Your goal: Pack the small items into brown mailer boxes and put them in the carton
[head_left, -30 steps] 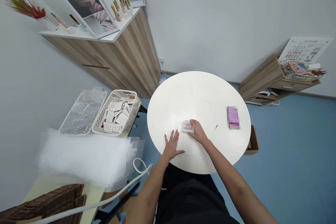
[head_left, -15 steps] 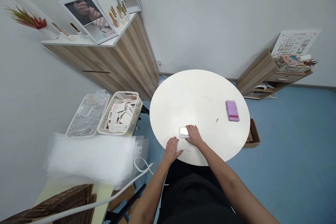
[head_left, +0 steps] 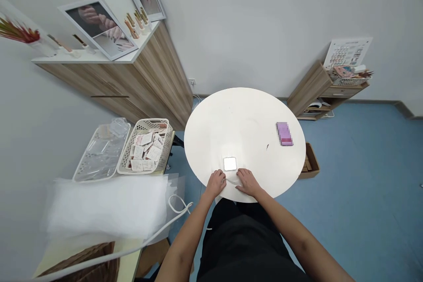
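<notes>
A small white square object [head_left: 230, 164] with a thin grey rim lies flat on the round white table [head_left: 211, 119], close to its front edge. My left hand [head_left: 216, 182] rests at the table edge, just below and left of it, with its fingers bent around one end of a thin pale strip [head_left: 233, 181]. My right hand [head_left: 247, 182] lies on the table below and right of the square object, fingers apart, near the strip's other end. Neither hand touches the square object.
A pixelated purple item [head_left: 284, 134] lies at the table's right. To the left stand a basket of packets [head_left: 145, 146], a tray of clear plastic [head_left: 102, 152] and white sheets [head_left: 109, 207]. A white cable [head_left: 132, 249] crosses the lower left. A cardboard box [head_left: 309, 163] sits on the floor.
My right hand has let go of the square object and moved down toward me. A pale strip now shows between my hands. The whole view has shifted slightly.
</notes>
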{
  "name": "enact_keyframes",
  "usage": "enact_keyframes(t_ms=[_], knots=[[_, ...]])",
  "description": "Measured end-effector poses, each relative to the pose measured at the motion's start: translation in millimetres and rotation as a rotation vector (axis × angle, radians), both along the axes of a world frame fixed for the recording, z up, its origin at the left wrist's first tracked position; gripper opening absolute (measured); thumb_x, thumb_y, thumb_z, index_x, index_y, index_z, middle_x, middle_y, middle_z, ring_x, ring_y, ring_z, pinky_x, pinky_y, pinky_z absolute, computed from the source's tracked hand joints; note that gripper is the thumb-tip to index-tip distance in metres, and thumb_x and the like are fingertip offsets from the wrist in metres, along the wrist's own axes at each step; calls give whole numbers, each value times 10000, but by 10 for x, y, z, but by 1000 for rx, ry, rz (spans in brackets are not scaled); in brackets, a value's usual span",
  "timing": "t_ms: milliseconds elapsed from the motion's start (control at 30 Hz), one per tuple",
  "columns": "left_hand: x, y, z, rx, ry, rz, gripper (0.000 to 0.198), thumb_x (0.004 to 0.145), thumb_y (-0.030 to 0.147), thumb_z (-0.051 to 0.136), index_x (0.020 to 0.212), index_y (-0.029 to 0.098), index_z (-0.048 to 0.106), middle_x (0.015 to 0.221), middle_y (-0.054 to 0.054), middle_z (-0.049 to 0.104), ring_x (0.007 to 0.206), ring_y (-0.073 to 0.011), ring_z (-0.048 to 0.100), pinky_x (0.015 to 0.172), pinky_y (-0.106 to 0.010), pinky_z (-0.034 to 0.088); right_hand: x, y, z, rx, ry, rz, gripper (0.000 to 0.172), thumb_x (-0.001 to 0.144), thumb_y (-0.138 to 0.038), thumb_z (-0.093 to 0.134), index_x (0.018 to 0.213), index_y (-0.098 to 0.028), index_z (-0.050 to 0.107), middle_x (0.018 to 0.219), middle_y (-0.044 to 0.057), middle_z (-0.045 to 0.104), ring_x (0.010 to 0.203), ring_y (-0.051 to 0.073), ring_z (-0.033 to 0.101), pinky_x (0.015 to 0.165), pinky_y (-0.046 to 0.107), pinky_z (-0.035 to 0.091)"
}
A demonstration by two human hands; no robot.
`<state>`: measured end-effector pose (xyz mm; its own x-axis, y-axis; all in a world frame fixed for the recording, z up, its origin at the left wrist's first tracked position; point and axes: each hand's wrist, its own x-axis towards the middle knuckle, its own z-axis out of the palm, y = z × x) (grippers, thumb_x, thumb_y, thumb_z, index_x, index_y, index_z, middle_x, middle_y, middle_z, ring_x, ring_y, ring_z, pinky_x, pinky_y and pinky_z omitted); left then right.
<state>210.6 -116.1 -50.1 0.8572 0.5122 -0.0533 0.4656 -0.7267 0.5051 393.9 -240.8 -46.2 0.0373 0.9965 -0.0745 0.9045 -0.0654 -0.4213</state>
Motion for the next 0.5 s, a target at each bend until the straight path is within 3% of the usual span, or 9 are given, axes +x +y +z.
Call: enact_keyframes(t_ms=[100,233,400,500], knots=[[41,105,5,-56,-47,31,113,865,176,461,853,202,570,896,-38,566,830,-191,547,732,-322,444,51,74,4,-32,25,-67,196,817,-117,516,993,-170,584,1068,96,605,985,238,541,877,359,411],[143,313,110,-41,-68,66,123,880,205,473,832,207,587,847,-23,586,806,-182,565,752,-319,439,230,315,67,-83,229,-268,151,908,-207,457,895,-201,608,987,46,622,902,175,578,801,285,423],[282,400,287,197,-99,234,164,918,229,462,990,194,605,988,-75,604,915,-223,570,867,-397,432,428,625,77,-210,321,-479,188,913,-329,503,859,-204,632,974,41,633,895,166,587,721,250,408],[312,260,291,285,-83,136,261,926,191,430,1140,189,580,1116,-119,602,1045,-257,561,952,-450,402,484,745,35,-260,288,-510,174,892,-338,544,851,-200,642,953,41,642,872,164,584,684,242,383]])
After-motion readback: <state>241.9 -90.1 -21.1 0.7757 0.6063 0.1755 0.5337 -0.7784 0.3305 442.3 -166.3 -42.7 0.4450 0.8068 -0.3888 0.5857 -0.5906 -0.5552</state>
